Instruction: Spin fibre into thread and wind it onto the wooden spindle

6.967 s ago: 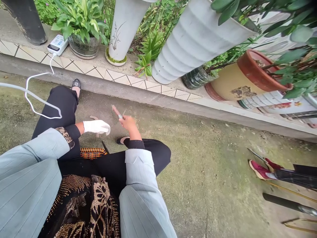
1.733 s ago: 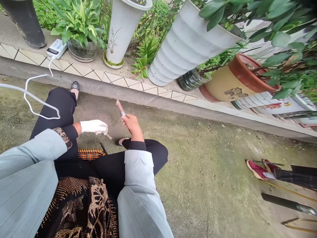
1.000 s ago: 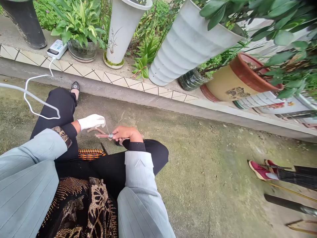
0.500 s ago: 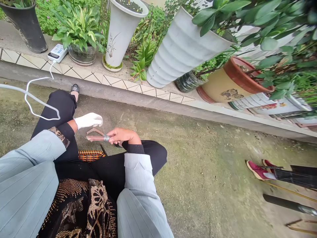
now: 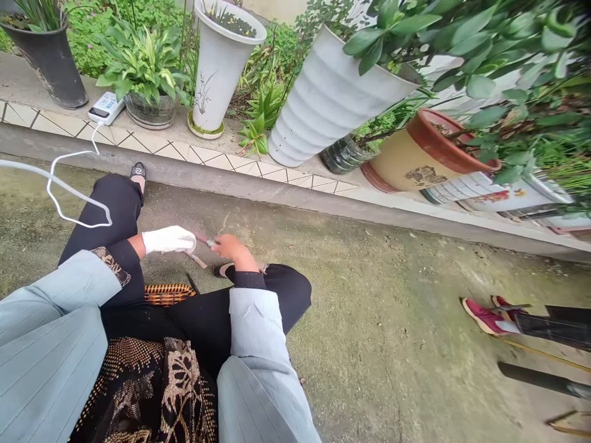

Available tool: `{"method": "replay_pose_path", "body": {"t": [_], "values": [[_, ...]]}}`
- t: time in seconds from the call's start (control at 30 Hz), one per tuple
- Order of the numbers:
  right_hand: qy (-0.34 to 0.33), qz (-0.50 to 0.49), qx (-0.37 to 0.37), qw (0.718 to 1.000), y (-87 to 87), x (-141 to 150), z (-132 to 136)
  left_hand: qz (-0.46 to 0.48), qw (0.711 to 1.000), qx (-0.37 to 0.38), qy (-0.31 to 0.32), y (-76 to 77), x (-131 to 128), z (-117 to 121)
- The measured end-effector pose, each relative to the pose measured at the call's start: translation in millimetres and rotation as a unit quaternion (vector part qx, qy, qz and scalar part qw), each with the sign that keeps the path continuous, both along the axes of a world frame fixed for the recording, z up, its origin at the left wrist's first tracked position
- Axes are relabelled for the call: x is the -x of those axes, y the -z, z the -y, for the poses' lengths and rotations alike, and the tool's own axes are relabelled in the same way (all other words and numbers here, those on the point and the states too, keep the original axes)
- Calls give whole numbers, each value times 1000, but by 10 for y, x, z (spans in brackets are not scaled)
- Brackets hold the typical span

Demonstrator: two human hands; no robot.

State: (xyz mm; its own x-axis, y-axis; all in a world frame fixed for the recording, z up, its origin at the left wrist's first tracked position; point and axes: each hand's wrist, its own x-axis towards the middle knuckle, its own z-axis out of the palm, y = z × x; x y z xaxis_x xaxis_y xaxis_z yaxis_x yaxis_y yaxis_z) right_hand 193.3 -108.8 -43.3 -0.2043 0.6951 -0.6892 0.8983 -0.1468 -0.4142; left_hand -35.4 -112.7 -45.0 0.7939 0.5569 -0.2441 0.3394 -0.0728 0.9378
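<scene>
My left hand [image 5: 170,239], in a white glove, is curled closed around part of a forked brown stick [image 5: 197,259]. One end of the stick sticks out below the glove. My bare right hand [image 5: 231,248] pinches the other side, where silvery wire [image 5: 212,242] is wound around it. The hands are close together above the ground between my knees. The fingers of both hands partly cover the stick, and blur hides its exact shape. Below them an orange and black woven thing [image 5: 168,294] shows between my legs.
A tiled ledge [image 5: 221,161] with several potted plants runs across the front. A white device [image 5: 107,108] with a cable [image 5: 58,178] lies on it. At the right are another person's red shoes [image 5: 482,315] and a dark bar-like object [image 5: 535,378].
My left hand has moved right and closed on the forked stick. The stick has turned in my right hand, which has shifted slightly right. The view has tilted slightly.
</scene>
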Motion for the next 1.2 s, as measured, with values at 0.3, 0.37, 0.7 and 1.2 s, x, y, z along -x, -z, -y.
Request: {"method": "replay_pose_path", "body": {"t": [0.3,0.37,0.7,1.2], "values": [[79,-475,68,874,-313,-137,187,0,992,-68,-105,76,39,-94],[188,-486,-19,853,-268,-170,146,-19,993,-70,-92,104,6,-89],[-2,78,-90,993,67,-16,-85,-43,988,-111,94,153,-166,27],[214,-428,-25,878,-196,-137,27,36,997,27,-66,375,-41,-111]]}}
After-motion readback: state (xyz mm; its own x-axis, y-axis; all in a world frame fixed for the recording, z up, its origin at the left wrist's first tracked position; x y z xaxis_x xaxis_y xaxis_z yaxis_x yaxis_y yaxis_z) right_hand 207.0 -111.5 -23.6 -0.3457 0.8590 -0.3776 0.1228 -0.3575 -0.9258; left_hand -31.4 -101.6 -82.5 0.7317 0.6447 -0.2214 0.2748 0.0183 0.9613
